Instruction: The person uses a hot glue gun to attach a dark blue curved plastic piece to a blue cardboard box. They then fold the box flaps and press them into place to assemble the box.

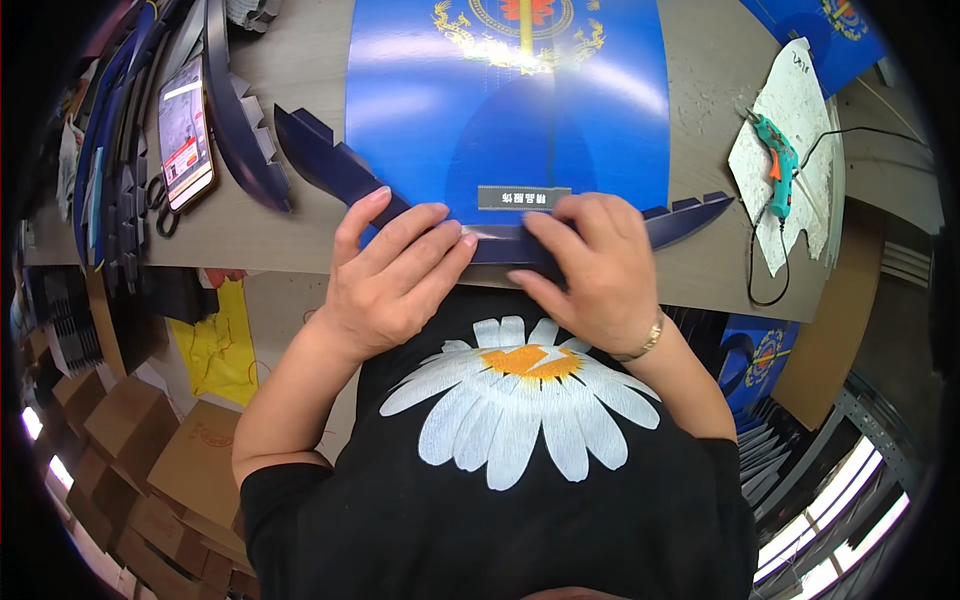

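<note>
A large glossy blue panel [420,100] with gold and red print lies on the table. Along its near edge runs a long dark blue strip [325,160] with notched tabs, its two ends curving away to either side. My left hand [395,270] rests on the strip with fingers stretched out and apart. At the strip's middle, my right hand [595,260] has its thumb near the lower edge and its fingers over the top, closed on the strip. A small grey label [524,198] sits on the panel just beyond the right fingers.
To the right, a green glue gun [776,165] with its cord lies on a stained white sheet [790,100]. At left are a phone [186,135], black scissors [160,205] and another curved tabbed strip [235,110]. Cardboard boxes [195,455] stand below the table's left side.
</note>
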The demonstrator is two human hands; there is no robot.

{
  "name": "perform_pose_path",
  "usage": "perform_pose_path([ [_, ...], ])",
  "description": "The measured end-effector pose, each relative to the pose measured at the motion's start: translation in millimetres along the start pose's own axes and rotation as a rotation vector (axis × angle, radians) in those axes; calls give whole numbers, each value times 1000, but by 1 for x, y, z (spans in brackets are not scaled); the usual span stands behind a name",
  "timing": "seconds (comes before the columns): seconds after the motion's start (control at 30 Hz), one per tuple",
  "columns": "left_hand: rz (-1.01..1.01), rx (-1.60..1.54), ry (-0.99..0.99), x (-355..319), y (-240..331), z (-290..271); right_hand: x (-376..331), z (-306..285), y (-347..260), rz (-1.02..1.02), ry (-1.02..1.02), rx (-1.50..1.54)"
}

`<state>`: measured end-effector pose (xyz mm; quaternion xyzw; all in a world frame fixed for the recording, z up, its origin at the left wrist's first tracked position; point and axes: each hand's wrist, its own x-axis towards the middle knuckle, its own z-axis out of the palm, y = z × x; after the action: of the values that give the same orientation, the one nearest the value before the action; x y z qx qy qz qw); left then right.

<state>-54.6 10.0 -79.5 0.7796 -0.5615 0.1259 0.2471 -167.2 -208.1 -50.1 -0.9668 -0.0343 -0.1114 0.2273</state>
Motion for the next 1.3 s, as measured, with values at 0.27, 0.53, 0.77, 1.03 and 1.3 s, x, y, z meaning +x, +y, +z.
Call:
perform_pose_path([
  [0.27, -190, -20, 290, -26, -3, 4, 20, 29, -4, -128, 8, -32],
  [0.53, -227, -210, 172, -24, 9, 23, 23, 42, -1, -158, 70, -110],
  [0.77, -222, -203, 189, -24, 8, 25, 28, 29, 0, 14, 233, 7],
  [1.03, -232, -151, 180, -25, 10, 26, 14, -40, 32, 634, 724, 794],
  [1.3, -252, -204, 68, -9, 15, 14, -32, -105, 31, 686, 768, 953],
])
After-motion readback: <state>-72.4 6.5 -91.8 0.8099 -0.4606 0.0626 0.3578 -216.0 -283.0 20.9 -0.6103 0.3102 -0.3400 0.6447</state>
